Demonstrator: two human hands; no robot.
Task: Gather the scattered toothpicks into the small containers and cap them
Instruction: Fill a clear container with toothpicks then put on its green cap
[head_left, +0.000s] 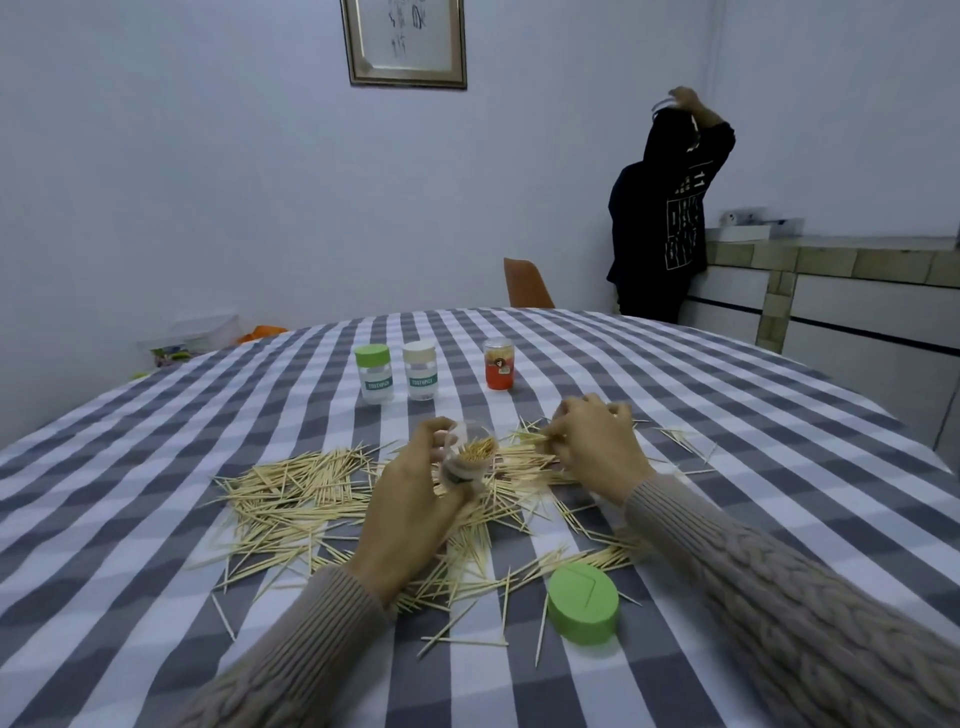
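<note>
Scattered toothpicks (296, 493) lie across the checked tablecloth (675, 395). My left hand (410, 499) grips a small clear container (467, 457), tilted, partly filled with toothpicks and uncapped. Just right of it, my right hand (592, 441) pinches a few toothpicks over the pile. A loose green cap (583, 604) lies on the cloth at the near right. Further back stand a green-capped container (375, 373), a beige-capped container (420, 370) and an orange container (500, 364) with a clear lid.
A person in dark clothes (665, 223) stands at the back right by a tiled counter (831, 260). An orange chair (527, 283) sits behind the table. A framed picture (405, 41) hangs on the wall.
</note>
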